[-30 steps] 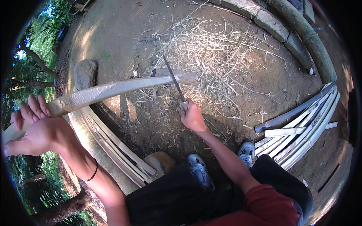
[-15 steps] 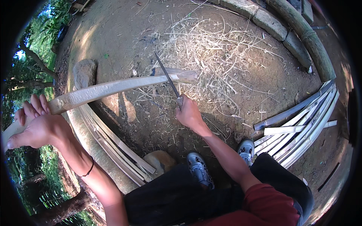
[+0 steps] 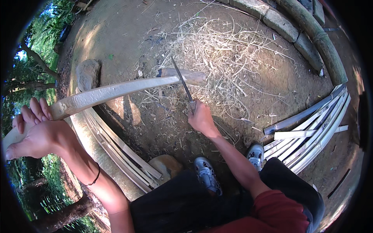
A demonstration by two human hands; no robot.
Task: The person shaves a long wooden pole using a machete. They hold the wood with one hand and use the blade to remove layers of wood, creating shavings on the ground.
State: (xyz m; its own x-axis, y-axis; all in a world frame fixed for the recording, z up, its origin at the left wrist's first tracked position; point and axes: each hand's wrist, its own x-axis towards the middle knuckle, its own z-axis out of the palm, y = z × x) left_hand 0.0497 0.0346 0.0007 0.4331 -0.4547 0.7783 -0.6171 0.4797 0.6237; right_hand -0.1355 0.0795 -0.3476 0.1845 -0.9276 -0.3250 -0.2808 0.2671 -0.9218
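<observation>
Left hand (image 3: 39,134) grips near end of pale bamboo slat (image 3: 116,91). Right hand (image 3: 202,118) clenched on knife (image 3: 182,83), blade against slat's far end, above wooden block (image 3: 194,76).

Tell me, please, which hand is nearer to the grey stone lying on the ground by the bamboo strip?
Left. The left hand grips the strip below the grey stone; the right hand holds the knife farther right.

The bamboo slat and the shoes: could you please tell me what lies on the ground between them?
In the head view, between the bamboo slat and the shoes lies dark dirt scattered with thin shavings; nothing larger.
</observation>
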